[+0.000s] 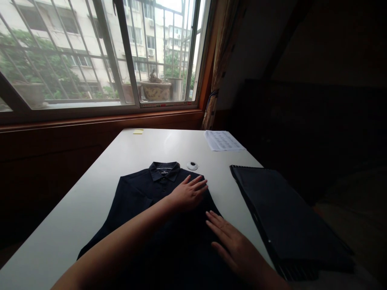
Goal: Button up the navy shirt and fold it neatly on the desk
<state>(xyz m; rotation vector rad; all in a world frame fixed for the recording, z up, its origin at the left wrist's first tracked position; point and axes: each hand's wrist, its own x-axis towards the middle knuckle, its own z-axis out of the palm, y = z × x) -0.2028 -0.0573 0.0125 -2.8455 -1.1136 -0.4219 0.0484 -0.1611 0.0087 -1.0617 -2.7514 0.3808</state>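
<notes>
A dark navy collared shirt [133, 201] lies spread on the white table [90, 181], its collar pointing away from me toward the window. My left hand [189, 194] rests flat on the shirt near its right shoulder, fingers stretched out, with the forearm crossing over the shirt's front. Lower down, my right hand [228, 237] lies along the shirt's right edge, fingers extended and the thumb apart. Neither hand grips anything. The shirt's lower part is dark and runs out of view.
A round cable-hole cover [192, 165] sits just beyond the collar. To the right lies a flat black folded item [287, 213] with a ribbed edge. Printed papers [225, 141] and a yellow sticky note [138, 131] are at the far edge, below a barred window [136, 52].
</notes>
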